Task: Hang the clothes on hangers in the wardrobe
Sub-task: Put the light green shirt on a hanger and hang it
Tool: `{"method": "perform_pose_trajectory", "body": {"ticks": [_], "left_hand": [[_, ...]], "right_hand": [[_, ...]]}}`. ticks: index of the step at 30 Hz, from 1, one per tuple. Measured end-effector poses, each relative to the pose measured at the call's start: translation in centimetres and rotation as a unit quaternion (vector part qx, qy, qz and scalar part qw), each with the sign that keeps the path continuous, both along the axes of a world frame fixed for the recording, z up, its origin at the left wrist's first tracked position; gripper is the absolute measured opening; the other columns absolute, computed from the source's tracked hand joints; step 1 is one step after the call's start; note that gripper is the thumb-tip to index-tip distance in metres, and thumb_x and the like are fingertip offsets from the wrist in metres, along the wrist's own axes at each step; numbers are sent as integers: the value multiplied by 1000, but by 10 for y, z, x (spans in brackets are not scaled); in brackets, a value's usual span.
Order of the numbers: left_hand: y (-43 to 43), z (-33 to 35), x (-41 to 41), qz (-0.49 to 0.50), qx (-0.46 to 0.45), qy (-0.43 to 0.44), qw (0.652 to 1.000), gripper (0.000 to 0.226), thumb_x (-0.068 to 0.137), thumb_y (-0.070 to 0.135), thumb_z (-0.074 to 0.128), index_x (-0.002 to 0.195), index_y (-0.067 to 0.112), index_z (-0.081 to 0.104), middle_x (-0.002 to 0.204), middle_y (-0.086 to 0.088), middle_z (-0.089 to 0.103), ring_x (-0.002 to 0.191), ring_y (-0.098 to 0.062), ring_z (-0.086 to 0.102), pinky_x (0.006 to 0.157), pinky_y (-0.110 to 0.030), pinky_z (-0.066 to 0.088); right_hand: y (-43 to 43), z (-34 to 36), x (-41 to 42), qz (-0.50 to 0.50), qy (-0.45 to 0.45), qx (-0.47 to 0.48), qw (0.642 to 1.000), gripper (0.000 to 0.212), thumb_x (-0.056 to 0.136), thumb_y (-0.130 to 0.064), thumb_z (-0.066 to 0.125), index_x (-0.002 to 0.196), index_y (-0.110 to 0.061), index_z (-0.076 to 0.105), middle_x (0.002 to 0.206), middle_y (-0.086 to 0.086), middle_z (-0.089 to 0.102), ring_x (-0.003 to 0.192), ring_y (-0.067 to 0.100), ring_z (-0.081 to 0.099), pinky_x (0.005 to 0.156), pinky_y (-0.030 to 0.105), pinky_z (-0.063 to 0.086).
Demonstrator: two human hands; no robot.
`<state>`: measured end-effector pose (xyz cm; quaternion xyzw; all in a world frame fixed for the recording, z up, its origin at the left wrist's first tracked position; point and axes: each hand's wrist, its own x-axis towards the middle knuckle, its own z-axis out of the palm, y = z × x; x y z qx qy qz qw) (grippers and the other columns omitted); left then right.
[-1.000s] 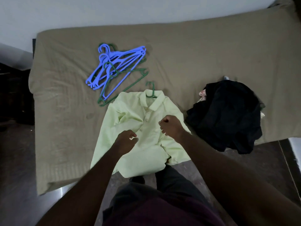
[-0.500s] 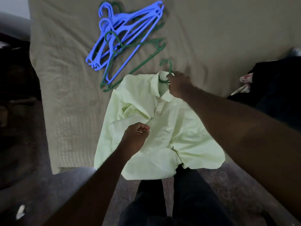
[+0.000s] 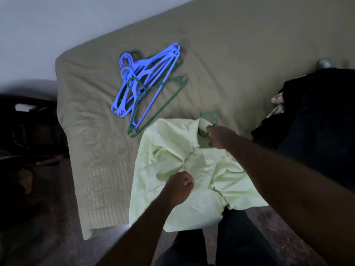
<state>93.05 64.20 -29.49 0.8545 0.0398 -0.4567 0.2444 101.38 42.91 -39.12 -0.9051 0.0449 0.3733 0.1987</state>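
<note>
Shirt (image 3: 169, 144), lower centre, lies on the bed (image 3: 230, 64) with a hanger (image 3: 215, 119) inside; right hand (image 3: 221, 137) grips the hanger's neck, left hand (image 3: 179, 187) clutches the shirt front; next, presumably, lifting it clear.

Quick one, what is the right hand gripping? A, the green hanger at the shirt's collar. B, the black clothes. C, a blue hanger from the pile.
A: the right hand grips the green hanger whose hook sticks out at the collar of the pale green shirt.
</note>
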Motion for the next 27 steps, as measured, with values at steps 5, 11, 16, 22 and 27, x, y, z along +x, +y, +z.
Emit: {"method": "perform_pose_trajectory", "body": {"ticks": [5, 11, 16, 22, 27], "left_hand": [[13, 35, -12, 8, -47, -32, 998, 5, 90, 19, 62, 89, 19, 67, 92, 8, 68, 86, -7, 61, 66, -9, 44], [55, 105, 11, 45, -55, -171, 983, 9, 91, 20, 63, 93, 17, 71, 90, 5, 72, 84, -11, 65, 64, -8, 40], [68, 180, 76, 50, -127, -343, 930, 31, 86, 9, 70, 115, 3, 65, 115, -11, 67, 110, -23, 61, 88, -17, 36], [44, 298, 133, -41, -174, -355, 918, 41, 95, 49, 54, 105, 12, 68, 100, 2, 66, 98, -19, 64, 83, -24, 42], [11, 360, 134, -148, -220, -32, 964, 83, 80, 86, 31, 128, 26, 62, 130, -1, 63, 115, -21, 59, 96, -35, 44]], "right_hand": [[25, 40, -37, -44, -76, -61, 994, 31, 97, -18, 45, 126, -15, 54, 117, 12, 63, 108, 33, 62, 87, 37, 49], [52, 156, -28, -5, -147, -66, 987, 26, 96, -14, 47, 121, -12, 55, 117, 15, 63, 107, 35, 61, 78, 35, 44], [63, 279, -26, 70, -224, -55, 970, 15, 94, -19, 52, 108, -14, 57, 111, 13, 64, 102, 34, 61, 70, 31, 35], [51, 413, -54, 69, -310, -66, 946, 10, 94, -17, 56, 99, -21, 63, 72, -20, 52, 70, 7, 47, 71, 26, 27], [42, 499, -79, 32, -377, -59, 924, 10, 90, -12, 61, 94, -20, 65, 59, -25, 47, 61, -7, 47, 58, 12, 31]]}}
